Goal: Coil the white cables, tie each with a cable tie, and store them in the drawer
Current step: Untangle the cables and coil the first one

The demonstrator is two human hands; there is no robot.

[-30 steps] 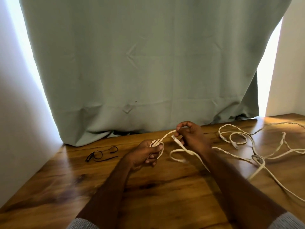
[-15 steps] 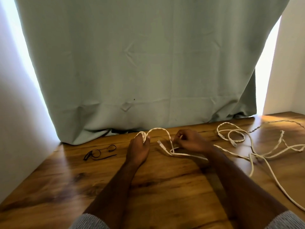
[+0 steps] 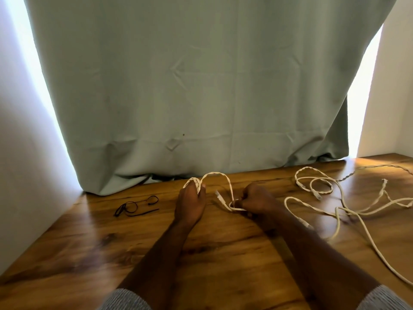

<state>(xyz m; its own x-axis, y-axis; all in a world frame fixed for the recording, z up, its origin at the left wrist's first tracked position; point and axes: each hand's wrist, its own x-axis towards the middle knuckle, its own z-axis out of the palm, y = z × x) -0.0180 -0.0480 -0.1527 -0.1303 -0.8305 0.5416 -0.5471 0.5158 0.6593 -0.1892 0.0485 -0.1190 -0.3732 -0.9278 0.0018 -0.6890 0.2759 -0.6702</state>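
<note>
Fingers of left hand [image 3: 190, 203] clenched round small coil [image 3: 194, 184], keeping turns together; right hand [image 3: 253, 201] pinched white cable [image 3: 225, 183] beside it, likely feeding next loop. Cable ties [image 3: 136, 205] lay left of both.

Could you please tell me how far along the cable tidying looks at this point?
Nothing looks finished. In hand: the left hand grips a few loops of one white cable while the right hand pinches it further along. Left: the loose cables on the right, the unused black cable ties, and storing; no drawer is in view.
</note>
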